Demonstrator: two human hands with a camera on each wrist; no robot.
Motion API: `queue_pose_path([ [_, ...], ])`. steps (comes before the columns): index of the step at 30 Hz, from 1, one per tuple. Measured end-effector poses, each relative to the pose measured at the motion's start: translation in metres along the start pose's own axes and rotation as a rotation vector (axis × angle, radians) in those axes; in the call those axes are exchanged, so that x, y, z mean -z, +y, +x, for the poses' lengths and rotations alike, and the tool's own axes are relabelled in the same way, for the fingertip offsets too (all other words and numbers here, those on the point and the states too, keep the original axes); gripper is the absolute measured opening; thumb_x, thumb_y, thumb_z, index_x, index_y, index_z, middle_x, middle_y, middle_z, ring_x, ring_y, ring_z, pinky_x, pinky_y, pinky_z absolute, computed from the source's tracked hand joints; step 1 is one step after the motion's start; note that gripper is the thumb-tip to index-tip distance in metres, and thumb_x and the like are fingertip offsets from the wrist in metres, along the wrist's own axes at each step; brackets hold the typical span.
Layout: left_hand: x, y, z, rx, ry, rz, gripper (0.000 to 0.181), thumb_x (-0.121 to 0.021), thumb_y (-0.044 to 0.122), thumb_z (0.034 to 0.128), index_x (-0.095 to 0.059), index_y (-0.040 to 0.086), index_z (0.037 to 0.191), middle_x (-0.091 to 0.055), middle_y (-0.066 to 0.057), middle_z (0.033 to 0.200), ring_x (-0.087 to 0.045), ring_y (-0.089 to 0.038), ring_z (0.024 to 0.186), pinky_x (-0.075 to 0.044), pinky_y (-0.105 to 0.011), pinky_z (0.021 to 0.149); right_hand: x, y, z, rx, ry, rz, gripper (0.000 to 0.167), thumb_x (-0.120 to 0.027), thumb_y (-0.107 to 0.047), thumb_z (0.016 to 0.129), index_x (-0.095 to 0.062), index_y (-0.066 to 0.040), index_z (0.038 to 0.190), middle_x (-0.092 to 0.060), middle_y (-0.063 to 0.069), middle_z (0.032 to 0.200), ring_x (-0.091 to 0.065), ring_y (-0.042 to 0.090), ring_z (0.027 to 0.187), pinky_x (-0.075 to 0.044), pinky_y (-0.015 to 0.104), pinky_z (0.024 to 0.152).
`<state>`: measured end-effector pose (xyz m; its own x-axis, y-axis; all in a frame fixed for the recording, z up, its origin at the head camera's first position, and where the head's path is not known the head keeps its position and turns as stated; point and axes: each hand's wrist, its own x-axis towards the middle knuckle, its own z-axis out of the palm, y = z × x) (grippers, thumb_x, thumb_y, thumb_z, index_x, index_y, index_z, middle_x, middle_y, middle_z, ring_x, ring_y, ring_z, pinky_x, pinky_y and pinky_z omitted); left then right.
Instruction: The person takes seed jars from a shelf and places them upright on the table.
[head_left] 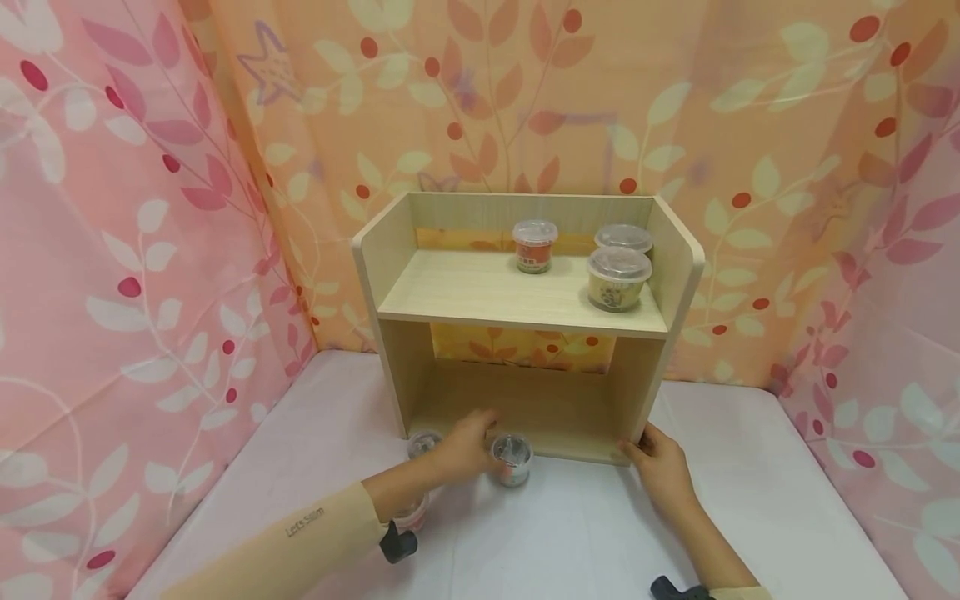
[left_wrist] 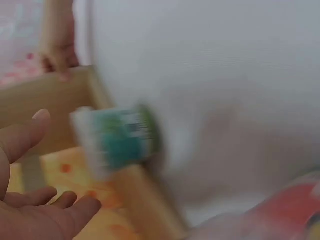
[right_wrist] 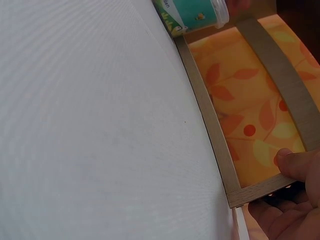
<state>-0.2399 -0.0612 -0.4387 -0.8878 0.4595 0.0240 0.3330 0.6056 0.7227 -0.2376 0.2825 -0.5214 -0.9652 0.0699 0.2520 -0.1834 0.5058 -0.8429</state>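
Head view: from above, before shelf (head_left: 465, 287), facing forward and down; farthest of three, whole shelf within frame. Left wrist view: close, rolled sideways, looking past left hand (left_wrist: 35, 215) toward right hand (left_wrist: 60, 52). Right wrist view: close, tilted, running leftward along shelf front. Both wrist views share right hand, lower compartment (head_left: 540, 408), orange cloth (right_wrist: 240, 100) behind.

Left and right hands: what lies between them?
A clear-lidded cup on the white surface, close to the left hand, then the shelf unit's lower front edge. Shows in the head view.
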Motion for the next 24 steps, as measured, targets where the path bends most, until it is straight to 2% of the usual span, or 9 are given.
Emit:
queue_pose_path([
  [3, 0.018, 0.022, -0.008, -0.037, -0.03, 0.0, 0.085, -0.092, 0.021, 0.0774, -0.049, 0.004, 0.149, -0.053, -0.017, 0.146, -0.054, -0.037, 0.132, -0.049, -0.048, 0.108, 0.0, 0.0, 0.0, -0.007, -0.001, 0.001, 0.054, -0.07, -0.012, 0.098, -0.05, 0.009, 0.144, -0.064, 0.03, 0.131, -0.065, 0.04, 0.12, -0.054, 0.016, 0.087],
  [7, 0.046, 0.062, -0.02, -0.08, -0.097, -0.052, 0.083, -0.09, 0.024, 0.0808, -0.048, 0.01, 0.151, -0.051, -0.008, 0.15, -0.051, -0.028, 0.139, -0.045, -0.043, 0.113, 0.0, 0.0, 0.0, -0.014, -0.005, 0.002, 0.055, -0.07, -0.012, 0.098, -0.049, 0.011, 0.144, -0.063, 0.031, 0.132, -0.064, 0.041, 0.121, -0.056, 0.021, 0.09],
  [9, 0.062, 0.083, -0.023, -0.097, -0.129, -0.088, 0.082, -0.089, 0.024, 0.0812, -0.048, 0.011, 0.151, -0.051, -0.006, 0.152, -0.05, -0.025, 0.141, -0.045, -0.041, 0.114, 0.0, 0.0, 0.001, -0.01, 0.0, 0.001, 0.054, -0.07, -0.01, 0.098, -0.049, 0.011, 0.144, -0.063, 0.031, 0.132, -0.064, 0.041, 0.121, -0.056, 0.021, 0.09],
  [13, 0.095, 0.12, -0.027, -0.128, -0.153, -0.166, 0.079, -0.088, 0.021, 0.0824, -0.049, 0.01, 0.15, -0.054, -0.005, 0.15, -0.052, -0.023, 0.139, -0.045, -0.037, 0.113, 0.0, -0.001, 0.002, -0.002, 0.004, -0.007, 0.053, -0.07, -0.009, 0.097, -0.051, 0.01, 0.143, -0.064, 0.03, 0.131, -0.065, 0.041, 0.121, -0.055, 0.019, 0.089],
  [16, 0.119, 0.141, -0.024, -0.164, -0.134, -0.214, 0.075, -0.087, 0.017, 0.084, -0.05, 0.008, 0.148, -0.056, -0.006, 0.147, -0.054, -0.023, 0.137, -0.046, -0.036, 0.113, 0.0, -0.002, 0.001, -0.005, 0.002, -0.007, 0.053, -0.07, -0.009, 0.097, -0.051, 0.009, 0.143, -0.065, 0.029, 0.13, -0.065, 0.041, 0.121, -0.053, 0.015, 0.088],
  [21, 0.153, 0.169, -0.011, -0.231, -0.05, -0.301, 0.068, -0.083, 0.01, 0.0873, -0.05, 0.004, 0.146, -0.057, -0.01, 0.145, -0.056, -0.027, 0.136, -0.047, -0.036, 0.112, 0.001, -0.005, 0.0, -0.007, 0.0, -0.011, 0.051, -0.07, -0.01, 0.097, -0.053, 0.008, 0.142, -0.067, 0.028, 0.127, -0.066, 0.04, 0.118, -0.05, 0.009, 0.084],
  [24, 0.17, 0.183, 0.0, -0.235, 0.015, -0.289, 0.065, -0.081, 0.015, 0.0896, -0.05, 0.007, 0.146, -0.059, -0.006, 0.143, -0.056, -0.023, 0.134, -0.048, -0.035, 0.11, 0.001, -0.006, -0.001, -0.008, -0.002, -0.014, 0.049, -0.07, -0.009, 0.097, -0.054, 0.007, 0.141, -0.068, 0.028, 0.125, -0.068, 0.039, 0.116, -0.05, 0.009, 0.081],
])
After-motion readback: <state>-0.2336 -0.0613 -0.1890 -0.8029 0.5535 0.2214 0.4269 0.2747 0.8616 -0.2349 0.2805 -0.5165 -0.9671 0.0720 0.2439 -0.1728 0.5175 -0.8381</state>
